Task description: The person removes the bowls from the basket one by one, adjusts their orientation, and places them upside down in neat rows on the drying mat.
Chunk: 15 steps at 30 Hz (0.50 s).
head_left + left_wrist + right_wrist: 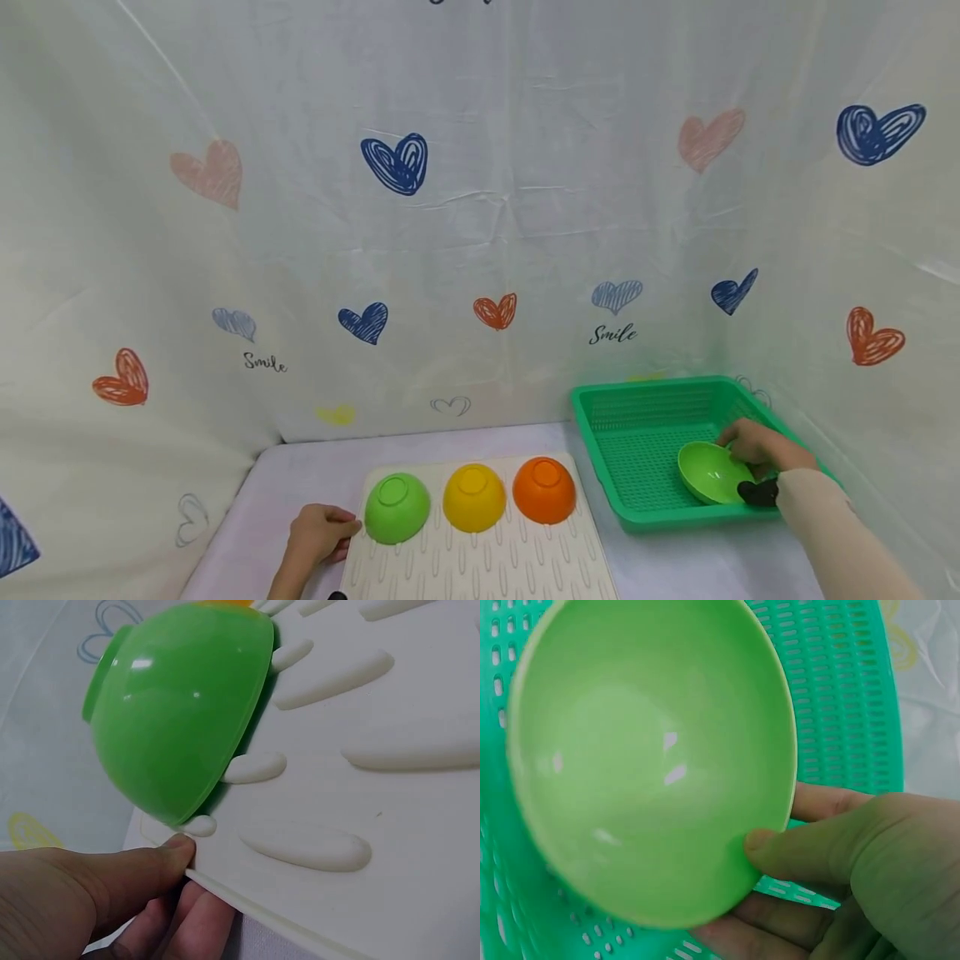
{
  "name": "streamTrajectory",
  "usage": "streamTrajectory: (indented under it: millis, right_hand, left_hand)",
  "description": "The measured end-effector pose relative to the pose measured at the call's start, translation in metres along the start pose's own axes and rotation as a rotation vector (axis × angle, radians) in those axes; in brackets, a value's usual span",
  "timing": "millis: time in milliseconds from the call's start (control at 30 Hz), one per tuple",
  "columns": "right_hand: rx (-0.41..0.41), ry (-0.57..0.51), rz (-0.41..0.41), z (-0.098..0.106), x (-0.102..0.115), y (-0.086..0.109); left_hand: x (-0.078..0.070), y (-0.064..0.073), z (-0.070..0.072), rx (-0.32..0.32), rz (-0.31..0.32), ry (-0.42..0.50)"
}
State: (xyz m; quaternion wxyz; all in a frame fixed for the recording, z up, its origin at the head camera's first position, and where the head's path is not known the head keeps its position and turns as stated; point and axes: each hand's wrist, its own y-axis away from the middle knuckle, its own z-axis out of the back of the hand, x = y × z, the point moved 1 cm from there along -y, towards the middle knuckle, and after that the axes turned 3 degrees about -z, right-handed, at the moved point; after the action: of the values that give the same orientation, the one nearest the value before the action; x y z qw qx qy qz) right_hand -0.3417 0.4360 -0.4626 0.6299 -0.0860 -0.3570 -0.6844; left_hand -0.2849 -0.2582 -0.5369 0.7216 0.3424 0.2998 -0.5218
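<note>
Inside the green basket (633, 454), my right hand (761, 446) grips a light green bowl (652, 765) by its rim, thumb inside and fingers beneath. The bowl is tilted with its hollow side showing. My left hand (318, 533) pinches the left edge of a white ridged drying mat (315, 810), thumb on top and fingers under it. Just past that thumb, a green bowl (180, 705) lies upside down on the mat. To its right along the mat's far side are an upturned yellow bowl (474, 498) and an upturned orange bowl (544, 490).
A white table (322, 462) carries the mat and the basket, which stands at the right. Behind and along both sides hangs a pale curtain (480, 217) printed with hearts, close to the basket's far side.
</note>
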Motion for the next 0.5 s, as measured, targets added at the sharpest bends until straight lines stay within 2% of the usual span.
streamTrajectory:
  millis: [167,333,500]
  right_hand:
    - [0.001,-0.001,0.016,0.0002,0.0022,0.0027]
    - [-0.004,-0.037,0.009,-0.0008,0.001,0.0032]
    - [-0.013,-0.065,0.004,-0.0043,-0.0044,0.0034]
  left_hand:
    - [0.0033,-0.0007,0.0002,0.002,0.0,0.017]
    - [0.0064,-0.0029,0.0001,-0.009,-0.032,0.03]
    - [0.0078,-0.0044,-0.0016,-0.011,-0.021,0.022]
